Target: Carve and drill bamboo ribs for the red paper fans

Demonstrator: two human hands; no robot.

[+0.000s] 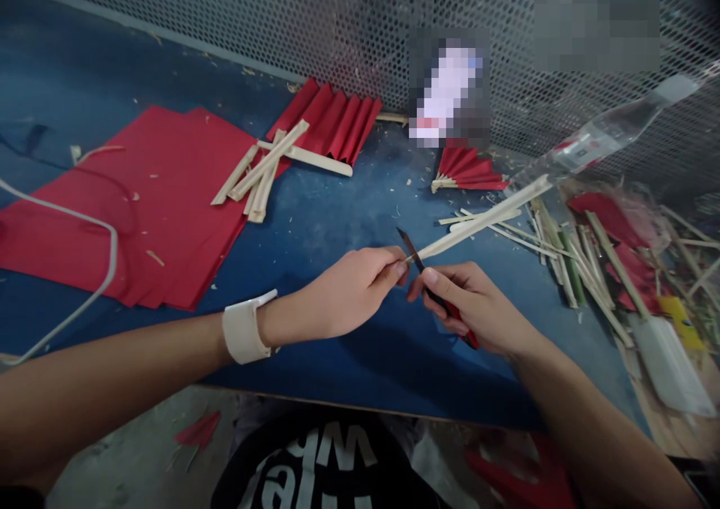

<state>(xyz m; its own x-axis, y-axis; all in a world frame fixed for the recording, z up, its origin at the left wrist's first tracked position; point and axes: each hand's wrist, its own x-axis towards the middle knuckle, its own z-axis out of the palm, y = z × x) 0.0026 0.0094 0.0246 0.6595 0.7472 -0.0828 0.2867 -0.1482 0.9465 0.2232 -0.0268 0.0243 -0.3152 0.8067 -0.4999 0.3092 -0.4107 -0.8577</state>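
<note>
1. Head view: my left hand pinches the near end of a pale stick firmly; those fingertips want to sit back from the edge.
2. My right hand is wrapped around a knife, its blade crossing the stick just beside my left fingers; short, light strokes with a steady wrist should serve best.
3. Far left of my grip spreads red paper; nearer, short sticks overlap its corner, pleated paper behind them.
4. Beyond my right hand sits a small red fan; thin sticks below the held stick's far end could snag it.
5. Farther right, a bottle and a pile of strips limit swinging room.
</note>
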